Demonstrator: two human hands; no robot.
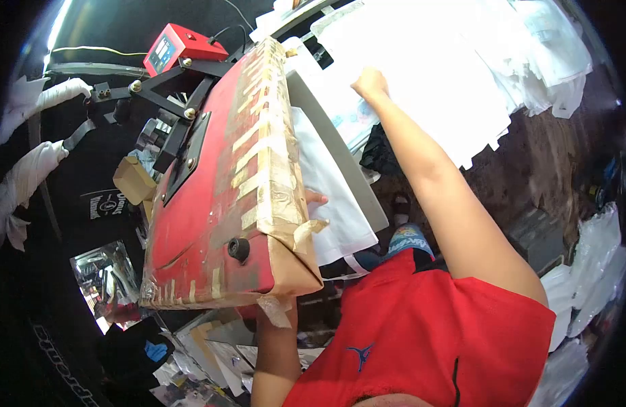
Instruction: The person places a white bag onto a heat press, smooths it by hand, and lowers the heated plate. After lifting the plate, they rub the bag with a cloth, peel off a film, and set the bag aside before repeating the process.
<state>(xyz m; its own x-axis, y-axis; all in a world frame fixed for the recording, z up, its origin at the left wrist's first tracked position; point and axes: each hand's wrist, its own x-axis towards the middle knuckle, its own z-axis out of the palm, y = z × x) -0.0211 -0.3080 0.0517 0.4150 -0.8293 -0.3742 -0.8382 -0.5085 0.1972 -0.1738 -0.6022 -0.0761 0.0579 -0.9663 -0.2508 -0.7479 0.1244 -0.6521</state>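
A heat press with a red, tape-covered upper plate (218,156) stands tilted up on the left, raised above its grey lower plate (340,156). White fabric (336,220) lies on that lower plate and hangs toward me. My left arm reaches in beneath the red plate. Of my left hand (315,197), only stretched-out fingers show, lying on the fabric; the rest is hidden. My right arm extends forward to a bright white pile (428,61). There my right hand (372,84) is closed at the pile's near-left edge; glare hides what its fingers hold. Beside it lies a faintly printed sheet (353,123).
A red control box (184,49) with a display sits behind the press. Cloth-wrapped handles (38,163) stick out at far left. A cardboard box (134,180) is behind the press. Clear plastic bags (591,271) lie at right, near a grey box (533,237) on the floor.
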